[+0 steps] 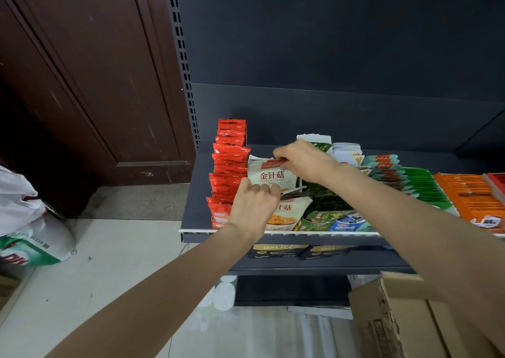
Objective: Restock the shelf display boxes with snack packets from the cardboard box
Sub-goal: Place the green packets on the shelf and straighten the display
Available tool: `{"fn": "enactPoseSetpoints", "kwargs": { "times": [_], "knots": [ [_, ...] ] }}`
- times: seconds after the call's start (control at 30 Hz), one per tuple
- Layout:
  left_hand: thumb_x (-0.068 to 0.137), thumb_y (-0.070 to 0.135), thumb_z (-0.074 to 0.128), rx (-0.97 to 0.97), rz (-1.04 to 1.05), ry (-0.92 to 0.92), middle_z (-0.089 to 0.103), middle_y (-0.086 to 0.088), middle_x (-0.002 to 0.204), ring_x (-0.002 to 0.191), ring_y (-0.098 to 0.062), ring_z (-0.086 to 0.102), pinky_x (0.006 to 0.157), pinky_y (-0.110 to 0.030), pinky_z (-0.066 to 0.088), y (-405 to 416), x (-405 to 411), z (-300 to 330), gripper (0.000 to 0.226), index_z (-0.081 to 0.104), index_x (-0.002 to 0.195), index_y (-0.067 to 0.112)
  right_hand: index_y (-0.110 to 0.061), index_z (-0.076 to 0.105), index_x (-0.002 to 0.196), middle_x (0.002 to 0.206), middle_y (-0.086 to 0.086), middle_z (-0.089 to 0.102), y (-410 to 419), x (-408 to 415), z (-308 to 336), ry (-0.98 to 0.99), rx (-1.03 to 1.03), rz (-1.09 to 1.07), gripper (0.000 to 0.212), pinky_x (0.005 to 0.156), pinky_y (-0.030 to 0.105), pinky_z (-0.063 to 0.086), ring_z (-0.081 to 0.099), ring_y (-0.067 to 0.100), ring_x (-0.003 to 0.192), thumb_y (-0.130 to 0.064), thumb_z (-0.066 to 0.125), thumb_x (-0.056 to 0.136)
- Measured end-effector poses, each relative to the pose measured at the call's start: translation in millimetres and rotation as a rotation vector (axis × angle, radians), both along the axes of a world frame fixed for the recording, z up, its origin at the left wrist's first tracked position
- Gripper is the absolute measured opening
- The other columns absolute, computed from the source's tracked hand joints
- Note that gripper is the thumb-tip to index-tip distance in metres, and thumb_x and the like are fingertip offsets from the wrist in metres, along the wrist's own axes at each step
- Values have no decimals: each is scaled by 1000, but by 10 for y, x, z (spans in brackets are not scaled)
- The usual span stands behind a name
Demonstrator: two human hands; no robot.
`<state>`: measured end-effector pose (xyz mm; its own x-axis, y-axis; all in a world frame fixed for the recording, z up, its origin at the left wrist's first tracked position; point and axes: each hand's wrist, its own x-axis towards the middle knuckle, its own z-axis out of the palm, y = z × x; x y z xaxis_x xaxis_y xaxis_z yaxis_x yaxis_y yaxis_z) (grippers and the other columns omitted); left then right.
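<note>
A dark grey metal shelf point(195, 193) with a slotted upright and a dark back panel stands beside a brown wooden door point(82, 84), over a pale tiled floor point(123, 262).

The thing in hand is a cream-white snack packet with a red top strip and dark printed characters point(269, 176), held upright over the second row of the shelf. The right hand point(303, 161) pinches its top edge at the red strip, fingers curled over it. The left hand point(254, 204) grips its lower left corner, fingers curled against the packet's bottom edge.

Directly below the grip, toward the shelf's front lip, a second cream-white packet of the same print point(289, 213) leans in the same row, partly covered by the left hand. Just left of the grip stands a tall row of glossy red snack packets point(229, 163), touching or nearly touching the held packet. Right of the grip lie dark green packets point(325, 193), then pale teal-and-orange packets point(382, 166), bright green packets point(423, 185) and an orange display box point(470, 196).

Well below the grip and to its right, under the right forearm, sits an open brown cardboard box point(396, 316). Far left of the grip, on the floor, rests a white and green sack point(30, 234).
</note>
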<state>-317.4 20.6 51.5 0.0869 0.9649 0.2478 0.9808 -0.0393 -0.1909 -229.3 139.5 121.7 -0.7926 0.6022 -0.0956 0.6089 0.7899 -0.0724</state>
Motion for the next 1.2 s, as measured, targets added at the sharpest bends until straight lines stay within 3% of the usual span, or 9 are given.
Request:
{"fn": "enactPoseSetpoints", "kwargs": {
  "times": [0.1, 0.23, 0.4, 0.5, 0.63, 0.73, 0.83, 1.0, 1.2],
  "knots": [
    [59, 7, 76, -92, 25, -8, 62, 2, 60, 54, -18, 59, 65, -30, 32, 22, -20, 33, 31, 58, 82, 16, -14, 49, 81, 89, 5, 57, -25, 32, -48, 44, -82, -20, 14, 69, 29, 39, 59, 28, 93, -8, 57, 91],
    [88, 30, 57, -239, -4, -109, 65, -3, 105, 96, -23, 59, 84, -34, 30, 61, -139, 100, 32, 48, 115, 14, -10, 61, 93, 141, 8, 41, 11, 83, -103, -26, -183, -34, 12, 103, 25, 31, 39, 24, 129, -6, 67, 83],
    [76, 46, 68, -7, -99, -359, 34, -7, 144, 133, -23, 33, 107, -33, 28, -146, -139, 107, 80, 34, 140, 12, -14, 37, 141, 146, 8, 36, -64, 211, 41, 134, -378, -187, 55, 105, 23, 26, 33, 19, 135, -9, 57, 91],
    [79, 31, 62, 43, -10, -537, 7, -12, 157, 145, -23, 7, 116, -29, 7, -169, -106, 205, 87, 16, 148, 5, -14, 16, 151, 156, 7, 22, -203, 317, 24, 207, -363, -315, 59, 113, 28, 20, 22, 19, 143, -11, 43, 98],
    [87, 21, 51, -205, 196, -711, -13, -13, 157, 145, -19, -14, 116, -29, -9, -29, -126, 317, 89, -10, 149, 4, -6, 4, 150, 153, 15, 25, -426, 329, -63, 137, -425, -331, 57, 101, 28, 35, 41, 23, 130, -9, 32, 101],
    [89, 27, 46, -442, 170, -518, -24, -20, 153, 142, -25, -24, 118, -36, -11, -46, -107, 298, 89, -17, 147, 3, -5, -11, 149, 158, 14, -11, -488, 270, -156, 24, -427, -299, 65, 116, 30, 15, 5, 22, 147, -3, 29, 97],
    [93, 31, 38, -377, 144, -461, -29, -18, 151, 140, -24, -28, 116, -37, -13, -79, -120, 323, 81, -16, 148, 6, -5, -15, 147, 156, 14, -19, -452, 285, -146, -10, -390, -279, 70, 119, 33, 1, -12, 20, 146, -5, 32, 96],
    [96, 57, 18, -325, 36, -312, -15, -7, 157, 144, -14, -17, 117, -33, -10, 36, -172, 277, 75, -6, 150, 10, -15, 1, 152, 159, 1, -5, -459, 395, -53, 227, -243, -213, 61, 115, 22, 5, 0, 11, 146, -14, 34, 100],
    [88, 72, 18, -445, -17, -234, -19, -4, 156, 143, -14, -21, 118, -38, -11, -21, -203, 199, 90, -11, 149, 13, -13, -9, 150, 154, -1, -27, -493, 423, -296, -76, -195, -159, 60, 116, 30, -9, -20, 4, 141, -40, 15, 102]
  ]
}}
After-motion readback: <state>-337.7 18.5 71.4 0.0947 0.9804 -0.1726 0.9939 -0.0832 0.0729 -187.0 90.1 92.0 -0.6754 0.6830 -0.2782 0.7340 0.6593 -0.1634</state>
